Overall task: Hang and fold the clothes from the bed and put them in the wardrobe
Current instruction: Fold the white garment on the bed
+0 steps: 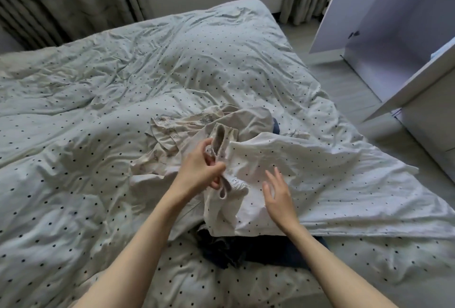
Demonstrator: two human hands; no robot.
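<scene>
Head view: the person is standing over a bed dressed in a rumpled pale duvet with small dark dots, sorting a heap of clothes lying at its near middle. The left hand is pinching a cream, thin-strapped cotton top, fingers curled round the narrow strap and lifting the garment just off the pile. The right hand is hovering just beside it, fingers spread and straight, gripping nothing. This looks like the picking-out step — one piece being separated before folding or hanging. The next move probably calls for the free hand to catch the other strap or the hem, so the limp cloth can be shaken flat. Under it are lying a soft floral-printed beige garment in loose ruffled folds and a dark navy garment, heavier-looking and bunched. The white wardrobe with its open door is standing well apart on the right — nothing from this pile is in it yet, as far as I can see.
</scene>
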